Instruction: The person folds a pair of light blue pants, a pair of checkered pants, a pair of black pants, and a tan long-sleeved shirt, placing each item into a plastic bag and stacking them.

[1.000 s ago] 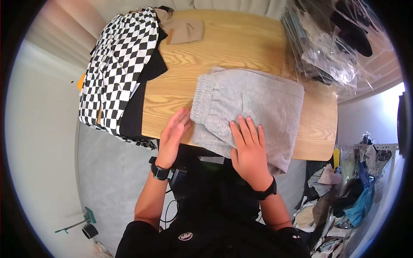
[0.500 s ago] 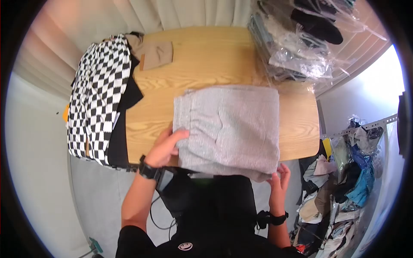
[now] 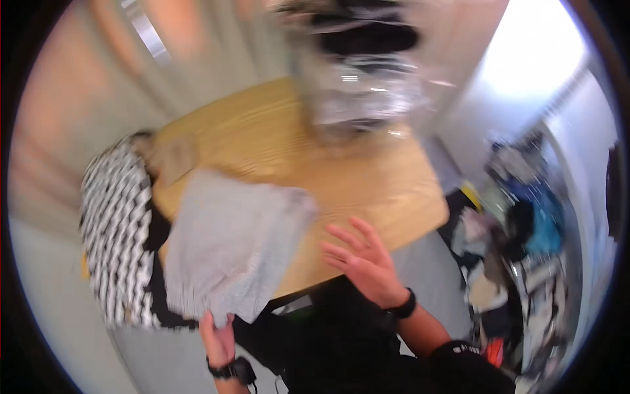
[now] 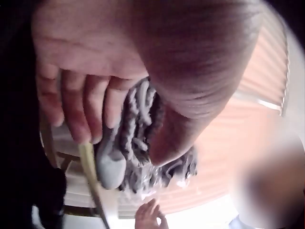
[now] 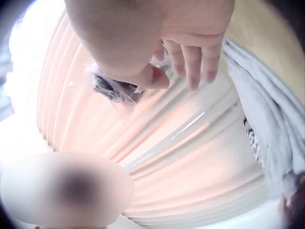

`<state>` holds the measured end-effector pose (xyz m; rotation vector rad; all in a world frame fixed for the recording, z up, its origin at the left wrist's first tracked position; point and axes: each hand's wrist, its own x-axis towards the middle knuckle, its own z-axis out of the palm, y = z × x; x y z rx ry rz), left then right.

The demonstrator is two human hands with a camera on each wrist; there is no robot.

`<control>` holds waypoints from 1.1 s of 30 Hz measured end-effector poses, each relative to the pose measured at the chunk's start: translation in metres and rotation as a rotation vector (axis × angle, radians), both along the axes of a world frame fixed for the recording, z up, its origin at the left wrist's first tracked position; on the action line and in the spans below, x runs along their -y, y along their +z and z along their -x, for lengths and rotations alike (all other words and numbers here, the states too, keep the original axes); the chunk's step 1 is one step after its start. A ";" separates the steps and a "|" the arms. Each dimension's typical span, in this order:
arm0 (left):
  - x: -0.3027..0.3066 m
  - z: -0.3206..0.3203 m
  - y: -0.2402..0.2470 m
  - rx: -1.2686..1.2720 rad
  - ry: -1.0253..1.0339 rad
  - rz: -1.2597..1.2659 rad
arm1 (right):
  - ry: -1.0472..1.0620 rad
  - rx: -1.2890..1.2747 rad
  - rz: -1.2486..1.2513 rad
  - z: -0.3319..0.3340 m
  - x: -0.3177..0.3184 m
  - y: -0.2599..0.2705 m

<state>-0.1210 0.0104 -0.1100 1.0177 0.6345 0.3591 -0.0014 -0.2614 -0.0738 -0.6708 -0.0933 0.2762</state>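
Folded grey pants (image 3: 230, 243) with a gathered elastic waistband lie slanted over the left part of the wooden table (image 3: 367, 190). My left hand (image 3: 218, 338) grips their near edge, thumb on top. In the left wrist view the bunched grey waistband (image 4: 140, 119) shows between the thumb and the fingers (image 4: 76, 105). My right hand (image 3: 364, 262) is raised to the right of the pants, apart from them, its fingers spread and holding nothing. The right wrist view shows the pants (image 5: 267, 105) hanging in folds beyond that hand (image 5: 190, 52).
Black-and-white checkered clothing (image 3: 115, 236) hangs over the table's left end, with a beige folded piece (image 3: 177, 157) behind it. Plastic-wrapped garments (image 3: 367, 92) are stacked at the back right. A rack of bagged clothes (image 3: 525, 223) stands to the right.
The head view has swung to the right. The pants have shifted left and turned, with the left hand on their edge. My right hand has let go of their near right corner and risen.
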 end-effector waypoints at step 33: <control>-0.066 -0.079 -0.072 -0.073 -0.388 -1.000 | -1.193 -0.915 2.231 -0.005 0.651 0.133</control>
